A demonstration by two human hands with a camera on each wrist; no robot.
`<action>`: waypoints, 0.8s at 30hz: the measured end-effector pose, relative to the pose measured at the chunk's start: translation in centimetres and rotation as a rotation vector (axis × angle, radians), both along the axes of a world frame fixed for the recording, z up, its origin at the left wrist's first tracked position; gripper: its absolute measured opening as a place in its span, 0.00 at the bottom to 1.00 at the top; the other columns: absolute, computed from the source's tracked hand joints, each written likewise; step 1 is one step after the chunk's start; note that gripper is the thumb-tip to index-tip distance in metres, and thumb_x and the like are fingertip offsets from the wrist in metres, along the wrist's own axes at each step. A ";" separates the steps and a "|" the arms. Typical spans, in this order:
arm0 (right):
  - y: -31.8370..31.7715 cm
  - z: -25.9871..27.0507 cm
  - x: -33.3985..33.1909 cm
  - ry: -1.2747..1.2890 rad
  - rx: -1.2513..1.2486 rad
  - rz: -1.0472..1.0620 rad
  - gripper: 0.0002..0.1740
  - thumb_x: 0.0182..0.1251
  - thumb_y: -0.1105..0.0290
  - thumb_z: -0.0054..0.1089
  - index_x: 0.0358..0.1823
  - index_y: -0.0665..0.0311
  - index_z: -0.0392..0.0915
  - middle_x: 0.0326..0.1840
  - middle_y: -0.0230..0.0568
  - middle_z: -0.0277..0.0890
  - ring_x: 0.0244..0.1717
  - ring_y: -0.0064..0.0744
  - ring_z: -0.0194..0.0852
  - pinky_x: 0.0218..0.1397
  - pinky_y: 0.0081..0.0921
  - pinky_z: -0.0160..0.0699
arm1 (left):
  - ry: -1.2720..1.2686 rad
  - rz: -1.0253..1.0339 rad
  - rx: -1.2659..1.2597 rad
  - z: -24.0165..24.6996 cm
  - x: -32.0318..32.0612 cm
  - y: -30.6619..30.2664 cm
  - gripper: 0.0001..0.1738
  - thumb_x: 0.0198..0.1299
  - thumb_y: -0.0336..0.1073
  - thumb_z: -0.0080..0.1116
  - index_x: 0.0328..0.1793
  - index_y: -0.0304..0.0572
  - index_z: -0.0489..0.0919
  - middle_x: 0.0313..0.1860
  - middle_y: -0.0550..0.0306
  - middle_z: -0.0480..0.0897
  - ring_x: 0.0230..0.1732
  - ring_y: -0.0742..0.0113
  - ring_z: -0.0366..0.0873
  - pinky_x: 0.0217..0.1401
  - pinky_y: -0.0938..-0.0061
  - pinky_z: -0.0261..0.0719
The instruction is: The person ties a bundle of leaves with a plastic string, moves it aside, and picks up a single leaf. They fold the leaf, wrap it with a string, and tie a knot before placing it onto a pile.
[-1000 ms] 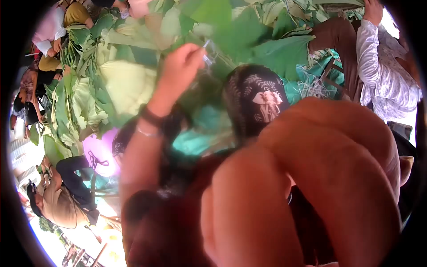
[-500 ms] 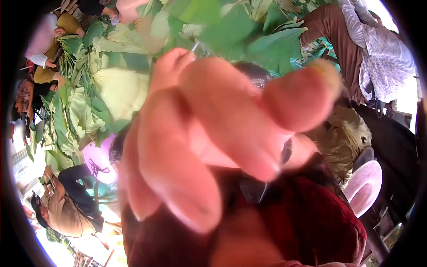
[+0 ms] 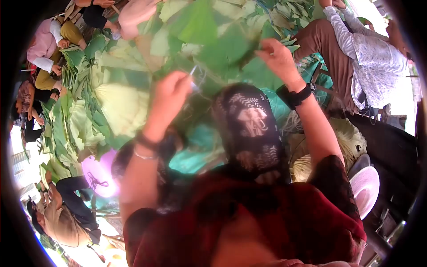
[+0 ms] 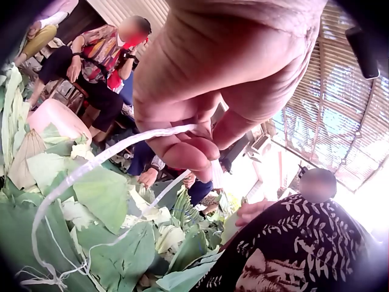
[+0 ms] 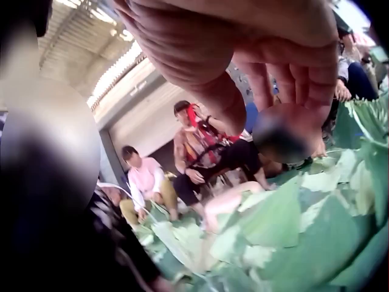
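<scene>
In the left wrist view, my left hand (image 4: 225,79) pinches a white plastic string (image 4: 79,172) between curled fingers and thumb. The string arcs down toward a pile of large green leaves (image 4: 100,198) and ends in thin frayed strands. From the head view, the left hand (image 3: 167,100) is above the leaves, left of my knee in black elephant-print cloth (image 3: 249,133). On the other side of that knee, my right hand (image 3: 282,62) hovers over the leaves (image 3: 227,49) with loosely bent fingers. Nothing shows in its grasp, though part of the fingers is blurred in the right wrist view.
Teal plastic sheeting (image 3: 191,160) lies under the leaves near my legs. A seated person in brown trousers (image 3: 313,44) is close on the right, beside a pale hat (image 3: 364,189). Several people sit along the left, near a pink balloon-like object (image 3: 102,173).
My right hand, which was large and close before the head camera, has moved away to the right over the leaves. The left hand keeps the string and sits slightly lower in view.
</scene>
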State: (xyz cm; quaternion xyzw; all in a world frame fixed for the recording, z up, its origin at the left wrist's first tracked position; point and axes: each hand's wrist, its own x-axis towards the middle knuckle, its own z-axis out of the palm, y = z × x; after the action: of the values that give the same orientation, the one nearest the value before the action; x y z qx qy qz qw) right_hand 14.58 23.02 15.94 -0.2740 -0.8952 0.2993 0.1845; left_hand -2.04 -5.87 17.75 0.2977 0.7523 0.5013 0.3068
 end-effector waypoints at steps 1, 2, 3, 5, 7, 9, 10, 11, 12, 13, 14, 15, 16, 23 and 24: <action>5.4 -5.9 2.7 -0.153 0.354 -0.033 0.26 0.56 0.71 0.66 0.58 0.65 0.73 0.54 0.52 0.77 0.56 0.48 0.75 0.59 0.37 0.75 | 0.002 0.007 -0.016 -0.1 -0.2 0.0 0.09 0.71 0.38 0.52 0.45 0.42 0.80 0.28 0.69 0.78 0.23 0.85 0.66 0.23 0.87 0.61; 7.7 -8.4 4.7 -0.320 0.416 -0.077 0.29 0.56 0.72 0.64 0.61 0.64 0.70 0.59 0.52 0.73 0.61 0.51 0.71 0.62 0.40 0.73 | 0.006 0.003 -0.034 0.1 0.0 0.0 0.09 0.71 0.38 0.53 0.45 0.42 0.80 0.28 0.69 0.78 0.23 0.85 0.66 0.24 0.87 0.62; 9.7 -10.0 5.9 -0.480 0.480 -0.122 0.32 0.55 0.72 0.62 0.65 0.63 0.67 0.64 0.52 0.69 0.66 0.53 0.66 0.65 0.43 0.70 | 0.017 0.001 -0.049 0.2 -0.1 0.1 0.10 0.71 0.38 0.53 0.45 0.42 0.80 0.28 0.69 0.77 0.23 0.85 0.66 0.24 0.87 0.62; 13.5 -12.8 8.3 -0.500 0.566 -0.151 0.33 0.57 0.73 0.60 0.68 0.62 0.64 0.67 0.51 0.66 0.67 0.53 0.64 0.66 0.42 0.70 | 0.011 0.008 -0.030 0.1 -0.5 0.2 0.10 0.71 0.39 0.53 0.45 0.42 0.80 0.28 0.69 0.77 0.24 0.85 0.66 0.25 0.87 0.62; 15.2 -13.3 8.7 -0.508 0.618 -0.183 0.35 0.59 0.75 0.57 0.70 0.61 0.61 0.70 0.50 0.63 0.69 0.52 0.63 0.67 0.42 0.69 | -0.007 0.014 -0.034 -0.1 -0.3 0.4 0.10 0.71 0.39 0.53 0.45 0.42 0.80 0.28 0.69 0.77 0.25 0.85 0.65 0.26 0.87 0.62; 16.9 -13.4 8.4 -0.505 0.638 -0.216 0.36 0.60 0.76 0.55 0.72 0.60 0.59 0.72 0.48 0.61 0.70 0.49 0.61 0.67 0.42 0.69 | -0.034 0.021 -0.060 0.2 -0.2 0.7 0.10 0.71 0.39 0.53 0.45 0.42 0.80 0.28 0.70 0.76 0.25 0.86 0.65 0.26 0.87 0.62; 17.6 -13.3 7.7 -0.509 0.702 -0.180 0.37 0.60 0.76 0.55 0.73 0.60 0.58 0.72 0.47 0.61 0.71 0.48 0.60 0.67 0.42 0.69 | -0.046 0.018 -0.062 0.0 -0.2 0.8 0.10 0.71 0.39 0.53 0.45 0.42 0.80 0.28 0.70 0.76 0.25 0.86 0.65 0.26 0.87 0.61; 18.5 -13.4 6.7 -0.512 0.764 -0.140 0.37 0.60 0.76 0.55 0.73 0.60 0.57 0.73 0.46 0.60 0.73 0.47 0.59 0.67 0.42 0.68 | -0.058 0.017 -0.066 -0.1 -0.3 0.9 0.10 0.71 0.39 0.53 0.45 0.43 0.80 0.29 0.70 0.76 0.25 0.86 0.65 0.26 0.88 0.61; 19.0 -13.2 5.8 -0.513 0.828 -0.100 0.38 0.60 0.77 0.55 0.74 0.59 0.57 0.74 0.44 0.60 0.74 0.46 0.58 0.67 0.42 0.68 | -0.070 0.017 -0.068 -0.3 -0.3 0.9 0.10 0.72 0.39 0.53 0.45 0.43 0.80 0.29 0.71 0.76 0.25 0.87 0.64 0.26 0.88 0.60; 18.7 -12.5 4.7 -0.499 0.858 -0.075 0.35 0.58 0.80 0.52 0.71 0.59 0.62 0.71 0.42 0.63 0.75 0.43 0.57 0.66 0.39 0.68 | -0.079 0.015 -0.075 -0.3 -0.3 1.0 0.10 0.72 0.39 0.53 0.45 0.43 0.80 0.29 0.71 0.76 0.25 0.87 0.64 0.26 0.88 0.60; 19.0 -12.9 4.3 -0.548 0.889 -0.035 0.36 0.57 0.80 0.52 0.71 0.59 0.62 0.71 0.42 0.63 0.75 0.43 0.57 0.66 0.38 0.68 | -0.089 0.013 -0.083 -0.2 -0.2 1.1 0.10 0.72 0.39 0.53 0.45 0.43 0.80 0.29 0.71 0.76 0.25 0.87 0.64 0.26 0.88 0.60; 19.8 -13.1 3.4 -0.596 0.922 0.010 0.36 0.57 0.80 0.53 0.71 0.58 0.63 0.70 0.42 0.64 0.75 0.42 0.58 0.65 0.38 0.68 | -0.100 0.014 -0.089 0.0 -0.2 1.1 0.10 0.72 0.39 0.53 0.45 0.43 0.80 0.29 0.72 0.76 0.25 0.88 0.64 0.26 0.88 0.59; 20.4 -13.4 2.9 -0.643 0.958 0.052 0.36 0.57 0.80 0.53 0.70 0.58 0.64 0.70 0.41 0.65 0.74 0.42 0.59 0.65 0.38 0.68 | -0.108 0.022 -0.094 0.2 -0.1 1.3 0.09 0.72 0.39 0.53 0.46 0.43 0.80 0.29 0.72 0.76 0.25 0.88 0.64 0.26 0.89 0.59; 23.3 -15.0 1.6 -0.700 1.087 0.044 0.19 0.65 0.72 0.49 0.58 0.58 0.72 0.66 0.40 0.68 0.72 0.40 0.61 0.64 0.40 0.68 | -0.116 0.024 -0.089 0.2 0.0 1.4 0.09 0.71 0.37 0.53 0.46 0.42 0.80 0.31 0.71 0.77 0.26 0.89 0.64 0.26 0.89 0.59; 23.5 -15.1 1.5 -0.675 1.113 0.057 0.18 0.65 0.72 0.49 0.57 0.58 0.72 0.66 0.40 0.68 0.72 0.40 0.61 0.64 0.40 0.68 | -0.121 0.023 -0.093 0.2 0.1 1.4 0.09 0.71 0.37 0.53 0.46 0.42 0.80 0.32 0.71 0.77 0.26 0.89 0.64 0.26 0.89 0.58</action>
State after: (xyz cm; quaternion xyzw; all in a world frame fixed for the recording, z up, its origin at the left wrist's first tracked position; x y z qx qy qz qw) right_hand 16.10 46.48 0.81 -0.1929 -0.9320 -0.3069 -0.0007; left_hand -1.94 -4.47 17.93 0.2437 0.7581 0.4865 0.3594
